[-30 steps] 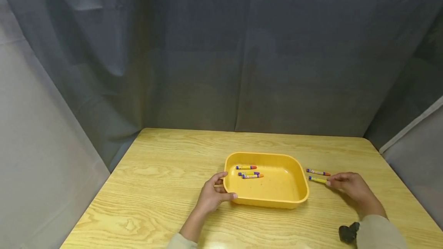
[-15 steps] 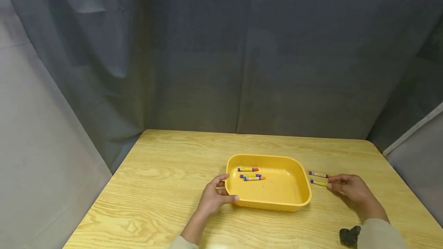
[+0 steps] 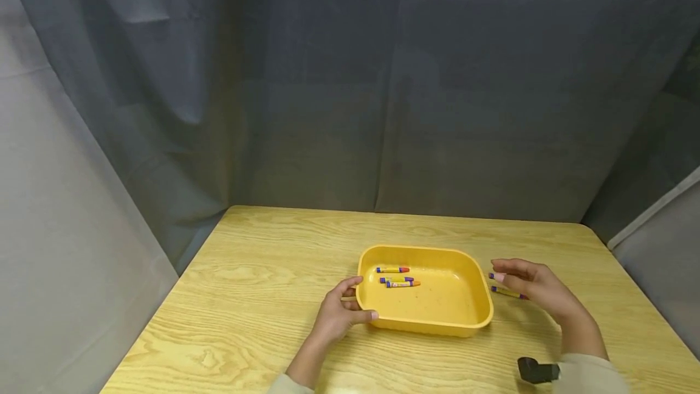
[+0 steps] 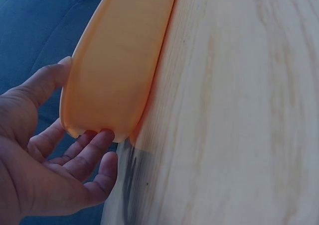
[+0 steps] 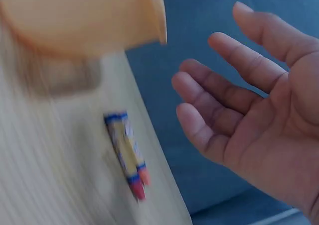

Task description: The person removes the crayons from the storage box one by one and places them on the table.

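Three crayons [image 3: 392, 270], tipped red, purple and orange, lie in the left half of a yellow tray [image 3: 426, 324], the last two just beside each other. Two more crayons [image 3: 509, 292] lie between the tray and the right edge of the table [image 3: 273, 297]. From the head, the right hand [image 3: 541, 290] hides most of one; the right wrist view shows both tips, blurred, and that hand spread, its fingers loosely bent. The left hand [image 3: 333, 315] grips the tray's left end; its own wrist view shows fingertips touching the outside.
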Available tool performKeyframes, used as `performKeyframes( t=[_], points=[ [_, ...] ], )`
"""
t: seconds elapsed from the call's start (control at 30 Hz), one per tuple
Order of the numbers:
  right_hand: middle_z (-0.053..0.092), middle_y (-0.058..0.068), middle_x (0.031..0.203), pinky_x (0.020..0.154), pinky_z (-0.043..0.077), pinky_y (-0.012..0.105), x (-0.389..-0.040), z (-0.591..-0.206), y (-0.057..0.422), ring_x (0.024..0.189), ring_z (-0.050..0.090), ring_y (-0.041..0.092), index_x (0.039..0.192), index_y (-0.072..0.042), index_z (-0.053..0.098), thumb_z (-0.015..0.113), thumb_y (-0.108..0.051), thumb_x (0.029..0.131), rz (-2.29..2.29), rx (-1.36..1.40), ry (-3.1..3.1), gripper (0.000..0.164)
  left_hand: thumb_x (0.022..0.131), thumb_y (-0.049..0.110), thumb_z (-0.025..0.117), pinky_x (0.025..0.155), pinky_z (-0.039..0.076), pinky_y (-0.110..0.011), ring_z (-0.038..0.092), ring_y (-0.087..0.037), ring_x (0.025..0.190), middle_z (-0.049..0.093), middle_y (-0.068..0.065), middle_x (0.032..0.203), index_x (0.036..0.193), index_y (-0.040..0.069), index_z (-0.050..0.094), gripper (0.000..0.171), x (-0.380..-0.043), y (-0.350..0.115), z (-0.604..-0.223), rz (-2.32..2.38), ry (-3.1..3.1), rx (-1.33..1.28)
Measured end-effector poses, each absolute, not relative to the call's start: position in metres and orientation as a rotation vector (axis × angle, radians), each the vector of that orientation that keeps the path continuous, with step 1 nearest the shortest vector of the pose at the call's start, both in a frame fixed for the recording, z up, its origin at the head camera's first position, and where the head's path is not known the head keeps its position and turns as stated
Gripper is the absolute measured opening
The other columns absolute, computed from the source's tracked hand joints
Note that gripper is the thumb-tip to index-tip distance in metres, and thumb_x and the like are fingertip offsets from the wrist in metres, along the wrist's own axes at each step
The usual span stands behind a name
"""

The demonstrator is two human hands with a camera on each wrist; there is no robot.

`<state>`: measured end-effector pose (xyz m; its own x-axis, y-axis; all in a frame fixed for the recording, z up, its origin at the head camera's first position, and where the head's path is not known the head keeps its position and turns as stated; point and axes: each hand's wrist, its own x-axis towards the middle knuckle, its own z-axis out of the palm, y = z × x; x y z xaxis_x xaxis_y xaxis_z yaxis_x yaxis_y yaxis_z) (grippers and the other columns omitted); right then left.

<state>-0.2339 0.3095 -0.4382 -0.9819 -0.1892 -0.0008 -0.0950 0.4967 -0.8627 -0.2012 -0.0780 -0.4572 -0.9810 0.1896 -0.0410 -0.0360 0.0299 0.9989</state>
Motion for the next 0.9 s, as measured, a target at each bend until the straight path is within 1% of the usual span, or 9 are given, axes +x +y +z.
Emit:
performKeyframes(
  t=[0.07, 0.13, 0.2, 0.27, 0.43, 0.57, 0.7, 0.83, 0.9],
  points=[
    [0.049, 0.025, 0.128, 0.082, 0.049, 0.040, -0.236, -0.439, 0.302, 0.099, 0.053, 0.000, 0.133, 0.005, 0.046, 0.059, -0.028, 0.093, -1.572, -0.276, 2.591, 0.053, 0.067, -0.006, 0.079, 0.073, 0.054, -0.032, 0.056, -0.041, 0.095, 0.047, -0.023, 0.108, 0.131, -0.003, 0.045, 0.073, -0.201, -0.078, -0.457, 2.075, 2.129, 0.170],
    [0.049, 0.026, 0.128, 0.082, 0.050, 0.034, -0.238, -0.440, 0.293, 0.098, 0.055, 0.001, 0.131, 0.006, 0.046, 0.061, -0.026, 0.092, -1.632, -0.297, 2.560, 0.053, 0.067, -0.006, 0.079, 0.073, 0.054, -0.033, 0.056, -0.039, 0.094, 0.047, -0.024, 0.108, 0.131, -0.003, 0.045, 0.072, -0.200, -0.078, -0.457, 2.072, 2.133, 0.174],
    [0.049, 0.026, 0.126, 0.080, 0.050, 0.027, -0.239, -0.442, 0.284, 0.098, 0.055, 0.004, 0.130, 0.008, 0.047, 0.063, -0.024, 0.091, -1.679, -0.318, 2.539, 0.053, 0.067, -0.005, 0.079, 0.072, 0.054, -0.032, 0.056, -0.038, 0.093, 0.048, -0.024, 0.109, 0.131, -0.002, 0.046, 0.072, -0.200, -0.077, -0.457, 2.066, 2.143, 0.167],
    [0.050, 0.026, 0.126, 0.078, 0.050, 0.024, -0.241, -0.444, 0.276, 0.098, 0.056, 0.009, 0.128, 0.008, 0.048, 0.064, -0.023, 0.090, -1.698, -0.336, 2.536, 0.052, 0.067, -0.005, 0.080, 0.071, 0.054, -0.032, 0.056, -0.039, 0.093, 0.048, -0.025, 0.109, 0.131, -0.002, 0.046, 0.072, -0.201, -0.077, -0.457, 2.058, 2.154, 0.157],
    [0.053, 0.021, 0.123, 0.079, 0.048, 0.022, -0.247, -0.445, 0.257, 0.098, 0.056, 0.020, 0.125, 0.005, 0.053, 0.067, -0.025, 0.087, -1.690, -0.341, 2.560, 0.050, 0.066, -0.005, 0.080, 0.070, 0.053, -0.031, 0.056, -0.040, 0.094, 0.048, -0.025, 0.110, 0.131, 0.000, 0.047, 0.073, -0.202, -0.076, -0.457, 2.051, 2.163, 0.135],
    [0.055, 0.019, 0.120, 0.079, 0.048, 0.022, -0.255, -0.447, 0.242, 0.096, 0.058, 0.019, 0.122, 0.004, 0.055, 0.068, -0.024, 0.086, -1.732, -0.358, 2.532, 0.047, 0.066, -0.004, 0.081, 0.070, 0.054, -0.032, 0.056, -0.040, 0.095, 0.048, -0.025, 0.110, 0.131, 0.000, 0.047, 0.073, -0.202, -0.076, -0.457, 2.060, 2.159, 0.135],
    [0.057, 0.018, 0.116, 0.079, 0.049, 0.026, -0.260, -0.451, 0.229, 0.092, 0.058, 0.018, 0.121, 0.005, 0.056, 0.068, -0.021, 0.087, -1.792, -0.355, 2.502, 0.044, 0.066, -0.003, 0.081, 0.071, 0.054, -0.032, 0.056, -0.041, 0.095, 0.049, -0.025, 0.110, 0.131, -0.001, 0.046, 0.074, -0.202, -0.077, -0.458, 2.062, 2.163, 0.148],
    [0.056, 0.021, 0.117, 0.085, 0.047, 0.040, -0.266, -0.457, 0.216, 0.093, 0.057, 0.021, 0.123, 0.005, 0.055, 0.067, -0.022, 0.088, -1.807, -0.317, 2.430, 0.046, 0.065, -0.002, 0.081, 0.071, 0.054, -0.032, 0.057, -0.039, 0.093, 0.049, -0.025, 0.110, 0.132, -0.002, 0.046, 0.075, -0.201, -0.077, -0.458, 2.054, 2.174, 0.147],
    [0.055, 0.022, 0.118, 0.083, 0.046, 0.046, -0.271, -0.461, 0.210, 0.092, 0.056, 0.020, 0.123, 0.005, 0.055, 0.067, -0.023, 0.087, -1.788, -0.306, 2.394, 0.047, 0.065, -0.002, 0.082, 0.071, 0.054, -0.031, 0.057, -0.039, 0.094, 0.049, -0.025, 0.110, 0.132, -0.002, 0.045, 0.076, -0.201, -0.077, -0.458, 2.049, 2.183, 0.149]
  ],
)
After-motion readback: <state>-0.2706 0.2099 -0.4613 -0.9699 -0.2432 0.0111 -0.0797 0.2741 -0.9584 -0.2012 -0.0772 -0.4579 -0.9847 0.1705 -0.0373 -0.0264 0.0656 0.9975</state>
